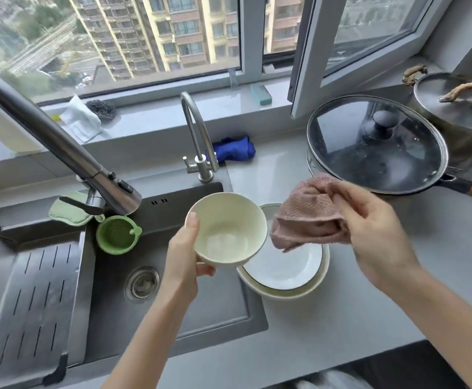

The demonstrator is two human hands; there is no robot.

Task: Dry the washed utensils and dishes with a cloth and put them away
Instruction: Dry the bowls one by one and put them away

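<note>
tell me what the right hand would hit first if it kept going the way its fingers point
Probably the cream bowl held in the left hand. The right hand, clutching the pink cloth, points leftward at it, though depth is hard to judge.

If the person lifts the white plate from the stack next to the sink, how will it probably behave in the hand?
The white plate looks glazed and glossy, so it is probably slippery, more so if wet. It appears ceramic: likely stiff, rather heavy and breakable. It lies nested in a cream dish, so its rim may be awkward to get a grip under.
</note>
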